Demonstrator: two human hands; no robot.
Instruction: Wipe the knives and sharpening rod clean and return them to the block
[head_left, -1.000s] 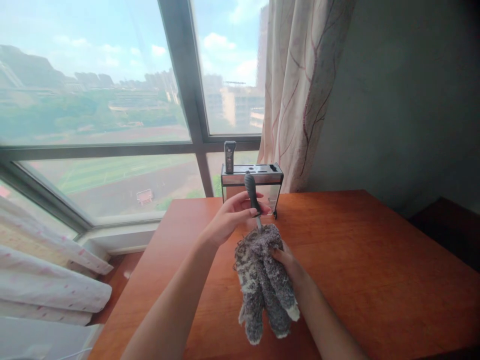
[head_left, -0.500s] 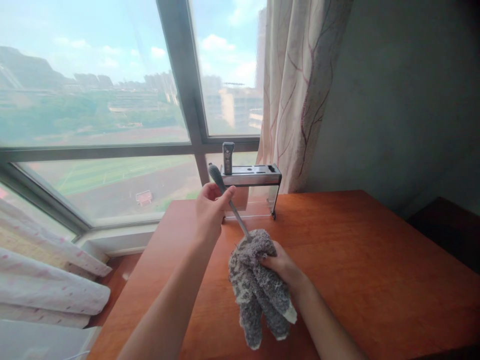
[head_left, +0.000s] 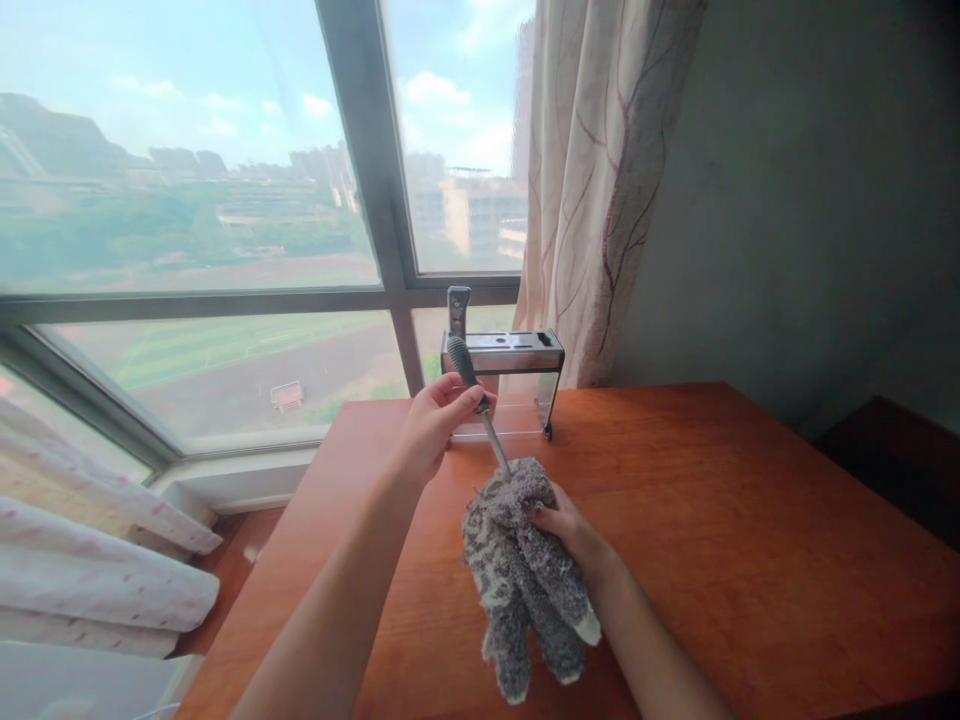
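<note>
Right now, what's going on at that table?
A person stands at a wooden table by the window. The left hand holds a tool by its dark handle; its metal shaft runs down into a fuzzy grey cloth, which the right hand bunches around the hidden tip. Behind them stands a metal knife rack with one handle sticking up.

A home room high in a building: a patterned curtain (head_left: pixel 592 180) hangs beside a big window (head_left: pixel 195 200) overlooking city blocks, with a wooden worktop (head_left: pixel 750 520) beneath.

Two bare, sleeveless forearms
</note>
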